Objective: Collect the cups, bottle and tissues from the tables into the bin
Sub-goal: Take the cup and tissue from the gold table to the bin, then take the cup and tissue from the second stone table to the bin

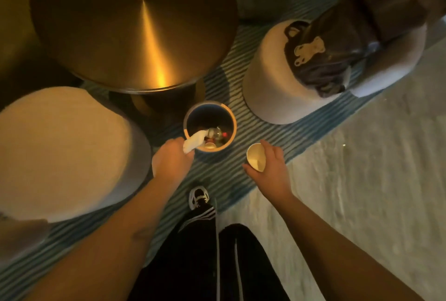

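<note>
Cup (256, 157): pale, empty, mouth up, clasped in right hand (270, 168), just right of the bin (209, 129) and apart from it. Tissue (194, 141): white, crumpled, pinched in closed left hand (171, 161), draped over the bin's near rim. Both arms reach forward and down above dark trousers and one shoe (198, 197). Bin holds a clear bottle (214, 133) and scraps. Striped rug (241, 98) beneath; pale stools (65, 151) left and right; round brass bench (135, 25) beyond.
</note>
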The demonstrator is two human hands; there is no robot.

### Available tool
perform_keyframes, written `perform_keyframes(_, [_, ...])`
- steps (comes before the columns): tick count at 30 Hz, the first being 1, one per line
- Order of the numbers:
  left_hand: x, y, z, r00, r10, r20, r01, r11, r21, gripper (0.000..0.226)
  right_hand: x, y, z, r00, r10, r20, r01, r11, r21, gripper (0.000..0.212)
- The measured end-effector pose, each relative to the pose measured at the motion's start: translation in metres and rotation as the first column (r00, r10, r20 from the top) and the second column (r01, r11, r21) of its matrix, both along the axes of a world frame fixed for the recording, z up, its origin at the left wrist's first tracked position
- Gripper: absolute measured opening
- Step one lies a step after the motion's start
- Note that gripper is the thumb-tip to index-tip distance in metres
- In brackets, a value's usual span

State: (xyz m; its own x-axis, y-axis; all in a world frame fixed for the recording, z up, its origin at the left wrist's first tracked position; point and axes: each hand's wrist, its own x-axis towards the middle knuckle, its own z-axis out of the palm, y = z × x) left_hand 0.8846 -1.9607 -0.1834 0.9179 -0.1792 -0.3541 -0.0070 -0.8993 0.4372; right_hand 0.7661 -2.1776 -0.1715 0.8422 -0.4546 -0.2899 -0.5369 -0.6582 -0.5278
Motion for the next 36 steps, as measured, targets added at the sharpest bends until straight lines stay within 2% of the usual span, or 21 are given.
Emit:
perform_keyframes(7, [0.053, -0.059, -0.063, 0.982, 0.176, -0.074, -0.176, 0.984, 0.001, 0.023, 0.101, -0.064, -0.055, 0.991, 0.126, -0.047, -0.120, 0.986, 0.117, 0.079])
perform_keyframes(10, [0.077, -0.082, -0.115, 0.959, 0.268, -0.090, -0.265, 0.963, 0.044, 0.025, 0.148, -0.080, -0.103, 0.971, 0.238, 0.036, -0.240, 0.967, 0.080, 0.067])
perform_keyframes(12, [0.094, -0.097, -0.157, 0.948, 0.305, -0.087, -0.296, 0.949, 0.107, 0.030, 0.176, -0.086, -0.146, 0.962, 0.266, 0.064, -0.270, 0.961, 0.063, 0.072])
perform_keyframes(18, [0.115, -0.119, -0.251, 0.923, 0.378, -0.079, -0.362, 0.918, 0.163, 0.065, 0.231, -0.086, -0.260, 0.923, 0.384, 0.013, -0.385, 0.921, 0.055, 0.085])
perform_keyframes(22, [0.101, -0.124, -0.280, 0.910, 0.393, -0.133, -0.369, 0.913, 0.174, 0.089, 0.247, -0.090, -0.301, 0.878, 0.477, -0.034, -0.476, 0.879, 0.035, 0.098])
perform_keyframes(25, [0.083, -0.116, -0.276, 0.898, 0.424, -0.121, -0.396, 0.896, 0.199, 0.096, 0.251, -0.095, -0.301, 0.830, 0.551, -0.087, -0.550, 0.835, 0.034, 0.102])
perform_keyframes(28, [0.066, -0.109, -0.254, 0.863, 0.490, -0.124, -0.459, 0.862, 0.214, 0.093, 0.245, -0.101, -0.273, 0.793, 0.599, -0.113, -0.603, 0.798, 0.003, 0.094])
perform_keyframes(33, [0.043, -0.103, -0.165, 0.798, 0.598, -0.080, -0.577, 0.795, 0.186, 0.085, 0.230, -0.106, -0.186, 0.724, 0.676, -0.134, -0.680, 0.733, 0.020, 0.085])
perform_keyframes(36, [0.026, -0.092, -0.097, 0.740, 0.673, -0.002, -0.665, 0.732, 0.144, 0.083, 0.230, -0.102, -0.124, 0.679, 0.726, -0.110, -0.730, 0.684, 0.005, 0.078])
